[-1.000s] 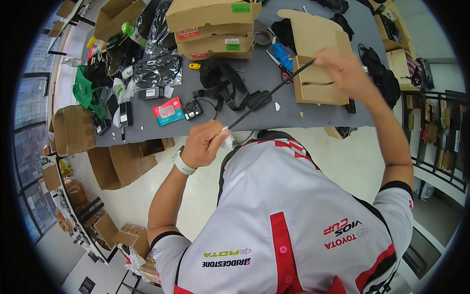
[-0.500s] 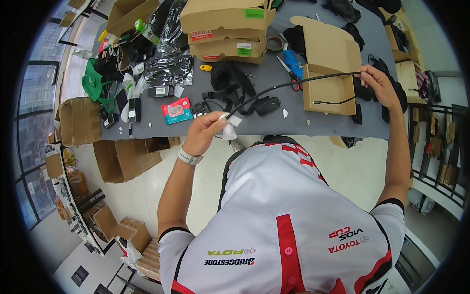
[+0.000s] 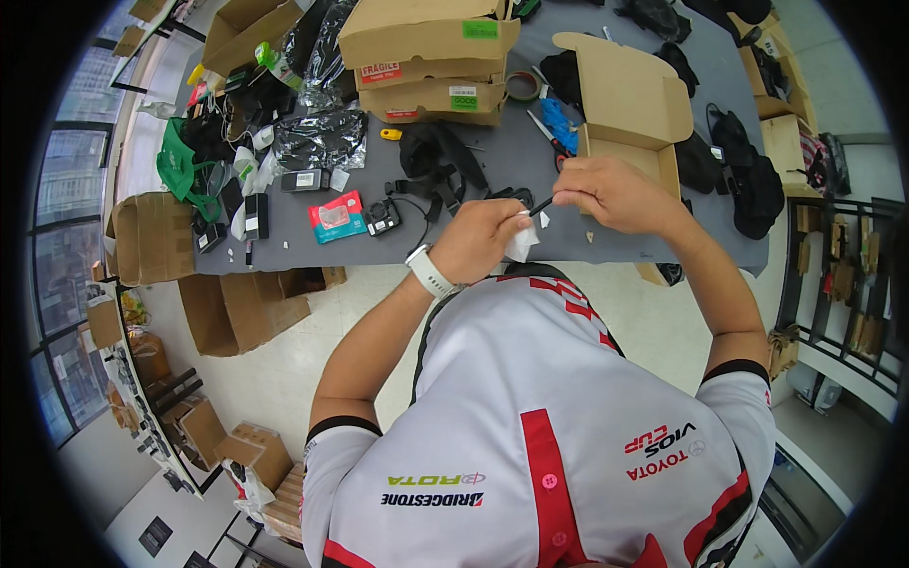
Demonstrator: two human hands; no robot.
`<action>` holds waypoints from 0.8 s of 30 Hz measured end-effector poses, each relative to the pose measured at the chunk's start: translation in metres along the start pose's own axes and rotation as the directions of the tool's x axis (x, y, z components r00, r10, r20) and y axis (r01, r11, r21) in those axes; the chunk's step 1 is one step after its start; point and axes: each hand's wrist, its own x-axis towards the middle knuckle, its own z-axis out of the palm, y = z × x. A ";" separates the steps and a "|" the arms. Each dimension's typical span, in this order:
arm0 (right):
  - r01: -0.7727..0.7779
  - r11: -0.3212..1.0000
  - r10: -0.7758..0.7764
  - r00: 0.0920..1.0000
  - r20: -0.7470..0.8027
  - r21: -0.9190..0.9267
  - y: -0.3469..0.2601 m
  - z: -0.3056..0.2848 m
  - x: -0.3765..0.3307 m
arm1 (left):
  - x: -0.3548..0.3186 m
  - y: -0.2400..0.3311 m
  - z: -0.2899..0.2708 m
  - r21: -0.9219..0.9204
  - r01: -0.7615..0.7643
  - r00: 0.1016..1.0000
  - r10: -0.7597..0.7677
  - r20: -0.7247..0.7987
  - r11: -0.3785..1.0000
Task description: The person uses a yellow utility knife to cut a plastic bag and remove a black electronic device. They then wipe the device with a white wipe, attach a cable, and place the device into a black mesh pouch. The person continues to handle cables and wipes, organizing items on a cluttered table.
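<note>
Just beyond the table's near edge, my left hand [image 3: 478, 239] is closed on a crumpled white wipe [image 3: 522, 242] wrapped about a black cable [image 3: 541, 205]. My right hand [image 3: 608, 193] pinches the same cable a short way to the right, so only a short piece shows between the two hands. The rest of the cable is hidden behind my hands. An open cardboard box [image 3: 630, 109] lies behind my right hand. A small black camera-like device [image 3: 383, 218] and a red and teal packet [image 3: 337, 217] lie left of my left hand.
On the grey table [image 3: 312, 248] stand stacked cardboard boxes [image 3: 431, 76]. Scissors [image 3: 547, 133] and a roll of tape [image 3: 523, 85] lie beside them. Black straps [image 3: 440, 166] sit centrally. Black plastic bags [image 3: 322, 140] and a green bag [image 3: 180, 166] crowd the left.
My right hand has come in leftward and nearer, while my left hand has shifted right with the wipe. The cable, earlier stretched in a long arc, now shows only briefly between them.
</note>
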 end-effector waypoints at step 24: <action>-0.409 0.911 0.412 0.888 -0.204 0.062 0.129 -0.102 -0.114 | -0.097 -0.069 -0.052 -0.467 0.097 0.988 -0.143 -0.065 0.879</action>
